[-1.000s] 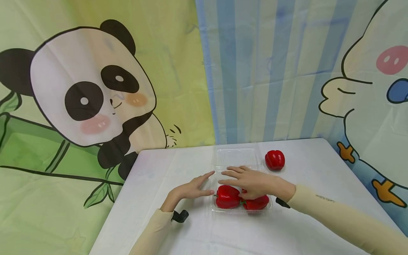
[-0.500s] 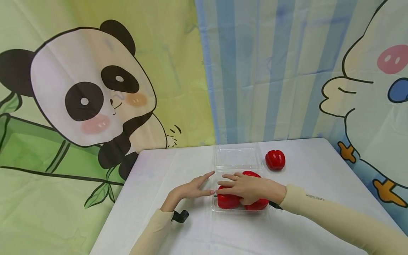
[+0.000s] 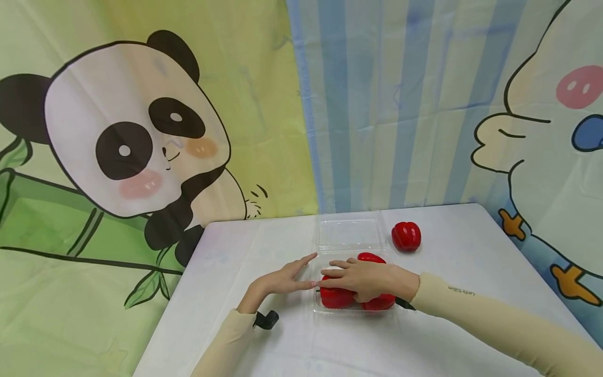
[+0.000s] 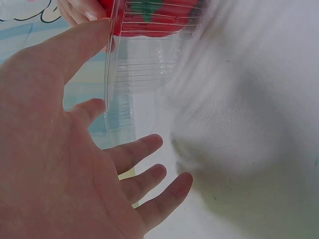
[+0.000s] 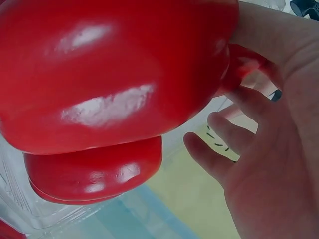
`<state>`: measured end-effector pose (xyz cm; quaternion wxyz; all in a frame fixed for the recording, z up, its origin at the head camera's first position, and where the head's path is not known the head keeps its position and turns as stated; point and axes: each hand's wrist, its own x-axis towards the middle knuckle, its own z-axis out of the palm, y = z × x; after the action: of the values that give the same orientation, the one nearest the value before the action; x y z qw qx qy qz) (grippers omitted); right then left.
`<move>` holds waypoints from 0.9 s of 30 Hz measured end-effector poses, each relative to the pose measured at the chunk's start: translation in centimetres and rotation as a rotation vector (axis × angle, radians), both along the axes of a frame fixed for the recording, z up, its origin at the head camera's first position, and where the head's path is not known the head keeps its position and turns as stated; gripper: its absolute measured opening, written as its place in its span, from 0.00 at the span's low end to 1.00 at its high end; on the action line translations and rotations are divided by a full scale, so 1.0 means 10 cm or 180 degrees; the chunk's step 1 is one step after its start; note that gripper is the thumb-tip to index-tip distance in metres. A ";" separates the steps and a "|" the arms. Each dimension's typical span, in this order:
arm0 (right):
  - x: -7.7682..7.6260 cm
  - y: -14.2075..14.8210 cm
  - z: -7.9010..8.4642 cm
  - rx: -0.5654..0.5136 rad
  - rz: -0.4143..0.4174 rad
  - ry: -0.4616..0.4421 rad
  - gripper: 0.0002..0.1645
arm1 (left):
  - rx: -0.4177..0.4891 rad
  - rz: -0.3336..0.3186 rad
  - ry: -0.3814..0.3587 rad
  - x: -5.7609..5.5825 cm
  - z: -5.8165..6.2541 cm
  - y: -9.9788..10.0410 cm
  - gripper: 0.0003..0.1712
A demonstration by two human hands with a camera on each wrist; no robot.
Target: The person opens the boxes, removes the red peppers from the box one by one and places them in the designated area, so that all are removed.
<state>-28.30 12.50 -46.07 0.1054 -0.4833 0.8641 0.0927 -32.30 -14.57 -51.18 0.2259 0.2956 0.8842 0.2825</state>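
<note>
In the head view a clear plastic clamshell box stands with its lid folded back. Three red bell peppers show inside: a front-left pepper, a front-right pepper and a rear pepper. My right hand lies over the front two, fingers extended left and thumb down between them. The right wrist view shows the front-right pepper up close; its loose fingers are beside it. My left hand is spread at the box's left side, with its thumb at the rim in the left wrist view.
Another red bell pepper sits on the table, right of the transparent lid. The white-covered table ends at the back against a printed curtain with a cartoon panda.
My right hand has shifted left and slightly down from the front-right pepper to over the front-left one, uncovering the rear pepper. The left hand keeps its place.
</note>
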 end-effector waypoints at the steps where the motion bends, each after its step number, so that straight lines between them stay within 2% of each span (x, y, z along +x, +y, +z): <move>1: 0.00 0.00 0.00 -0.0002 0.0003 0.0005 0.59 | 0.0001 0.0003 -0.0003 0.00 0.00 0.00 0.50; 27: 0.02 -0.01 0.07 -0.0030 0.0076 0.0130 0.56 | 0.0014 0.0014 0.0013 0.00 -0.03 -0.01 0.50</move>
<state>-28.14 12.40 -45.33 0.0844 -0.4920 0.8607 0.0998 -32.34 -14.66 -51.51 0.2228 0.2947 0.8847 0.2843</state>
